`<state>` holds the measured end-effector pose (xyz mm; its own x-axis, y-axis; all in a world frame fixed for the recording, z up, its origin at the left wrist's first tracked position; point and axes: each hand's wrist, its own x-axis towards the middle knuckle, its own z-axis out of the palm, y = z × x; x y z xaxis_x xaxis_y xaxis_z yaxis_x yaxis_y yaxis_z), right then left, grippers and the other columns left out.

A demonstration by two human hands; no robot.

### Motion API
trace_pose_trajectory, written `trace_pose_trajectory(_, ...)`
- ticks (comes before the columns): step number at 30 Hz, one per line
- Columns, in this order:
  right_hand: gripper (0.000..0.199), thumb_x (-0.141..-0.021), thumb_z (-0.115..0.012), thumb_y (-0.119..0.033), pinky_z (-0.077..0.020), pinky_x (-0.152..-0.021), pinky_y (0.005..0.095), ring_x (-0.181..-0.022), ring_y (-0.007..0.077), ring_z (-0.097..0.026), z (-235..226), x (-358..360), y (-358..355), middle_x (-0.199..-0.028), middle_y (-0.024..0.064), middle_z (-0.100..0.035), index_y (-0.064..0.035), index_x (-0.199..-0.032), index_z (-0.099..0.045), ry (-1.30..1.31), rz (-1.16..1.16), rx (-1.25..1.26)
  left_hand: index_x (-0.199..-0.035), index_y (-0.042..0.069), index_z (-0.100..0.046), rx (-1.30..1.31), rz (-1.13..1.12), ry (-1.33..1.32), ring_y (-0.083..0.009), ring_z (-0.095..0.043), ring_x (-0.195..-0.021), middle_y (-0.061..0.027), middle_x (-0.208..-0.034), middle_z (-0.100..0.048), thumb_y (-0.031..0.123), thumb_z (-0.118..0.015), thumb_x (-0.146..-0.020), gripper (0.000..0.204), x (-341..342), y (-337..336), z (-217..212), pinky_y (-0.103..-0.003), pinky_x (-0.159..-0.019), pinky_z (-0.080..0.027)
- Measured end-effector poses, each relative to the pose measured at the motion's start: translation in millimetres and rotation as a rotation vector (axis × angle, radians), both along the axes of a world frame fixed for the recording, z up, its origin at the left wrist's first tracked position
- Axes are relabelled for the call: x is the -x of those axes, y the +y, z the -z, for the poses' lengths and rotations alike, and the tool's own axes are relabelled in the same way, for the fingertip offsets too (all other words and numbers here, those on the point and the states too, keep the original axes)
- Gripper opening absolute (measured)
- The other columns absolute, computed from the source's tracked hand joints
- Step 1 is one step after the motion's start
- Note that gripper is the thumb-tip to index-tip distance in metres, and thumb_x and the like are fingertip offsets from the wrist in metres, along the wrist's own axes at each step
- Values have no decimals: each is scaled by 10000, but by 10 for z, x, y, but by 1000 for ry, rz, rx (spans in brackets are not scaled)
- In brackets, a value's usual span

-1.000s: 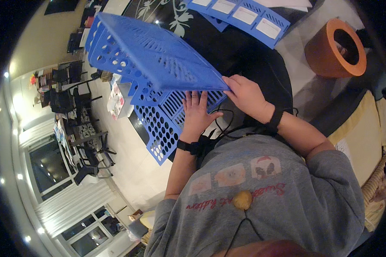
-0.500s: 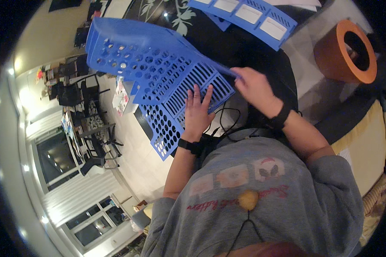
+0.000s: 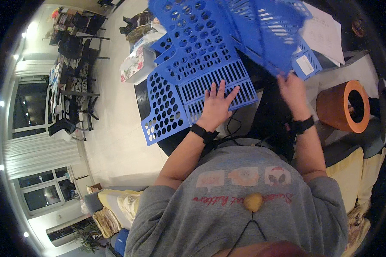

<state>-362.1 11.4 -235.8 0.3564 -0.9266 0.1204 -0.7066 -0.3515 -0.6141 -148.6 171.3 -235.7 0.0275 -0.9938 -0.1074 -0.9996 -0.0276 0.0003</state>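
A large blue plastic panel, pierced with round holes and slots and creased along fold lines, lies spread over the dark table. My left hand rests on its slotted section with fingers spread, holding nothing. To the right, my right hand pinches the lower corner of another blue plastic flap, which is lifted and blurred by motion. Whether this flap joins the large panel cannot be made out. Partly beneath it lies a blue piece with a white label.
White papers lie at the far right. An orange pot stands nearer on the right. A floral tissue box sits beyond the panel's left edge. Black cable loops close to my body. Desks and chairs stand across the room.
My right hand has moved right, swinging the blue flap away from the large panel and opening it out. My left hand stays flat on the slots. The whole view has shifted.
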Motion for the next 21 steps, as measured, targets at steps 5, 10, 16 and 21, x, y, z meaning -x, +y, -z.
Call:
trace_pose_trajectory(5,236,-844,-612,-228,-481,-669,433,-785,411,-603,35,144,-370,-815,240,-622,-26,-964,-638,5,-19,22,-1415,296,-309,21,11,25,-455,-363,-1256,-230,-1431,-299,262,-808,-610,948,-23,16,-14,-572,-978,-358)
trace_pose_trajectory(10,274,-815,-625,-310,-488,-661,463,-760,405,-605,-10,13,-38,-784,214,-633,-70,-946,-651,-49,-118,-54,-1382,235,-381,98,24,40,-426,-423,-1205,-222,-1367,-390,364,-767,-666,824,-27,-20,-93,-520,-978,-371)
trace_pose_trajectory(16,186,-825,-598,-238,-471,-598,441,-680,346,-589,51,-203,168,-699,147,-606,-89,-921,-655,-243,-130,155,-1225,74,-546,224,31,136,-337,-521,-1046,-183,-1165,-534,408,-633,-802,546,-68,-506,-43,-438,-886,-428)
trace_pose_trajectory(21,161,-831,-594,-229,-471,-595,447,-671,350,-583,97,-164,103,-687,163,-590,-74,-848,-632,-233,-137,221,-1376,44,-355,226,123,118,-399,-349,-1271,-235,-1346,-386,429,-585,-851,691,-125,-755,173,-477,-1062,-283)
